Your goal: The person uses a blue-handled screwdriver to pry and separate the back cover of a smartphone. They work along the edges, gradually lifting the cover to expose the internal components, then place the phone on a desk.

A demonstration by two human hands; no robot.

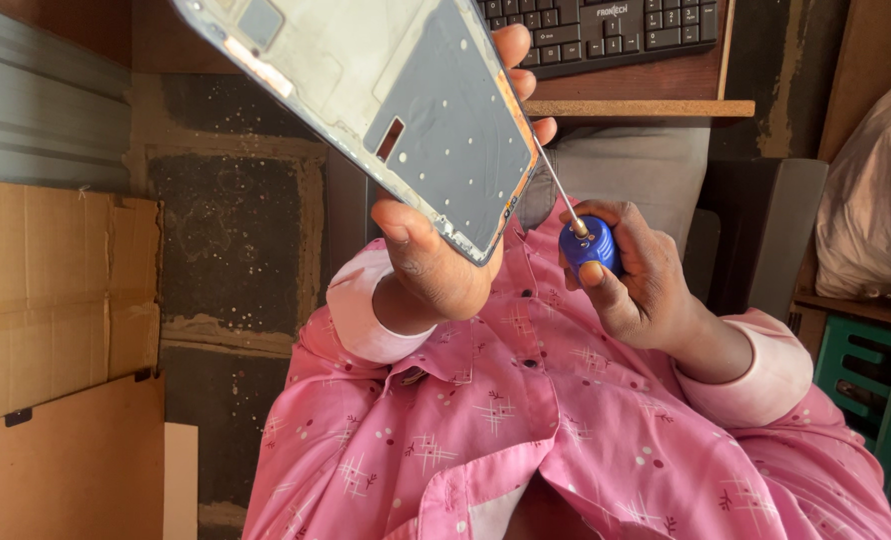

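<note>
Hands at work — the left hand (436,255) clamps a bare phone frame (406,100) (grey, tilted) aloft by its edges, while the right hand (631,275) closes round a blue-handled screwdriver (588,243), tip at the frame's edge — below a black keyboard (606,30).

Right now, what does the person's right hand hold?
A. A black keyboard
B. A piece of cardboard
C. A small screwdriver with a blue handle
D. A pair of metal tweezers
C: the right hand grips a small screwdriver by its blue handle, and its thin shaft points up to the edge of the phone frame that the left hand holds up.
</note>
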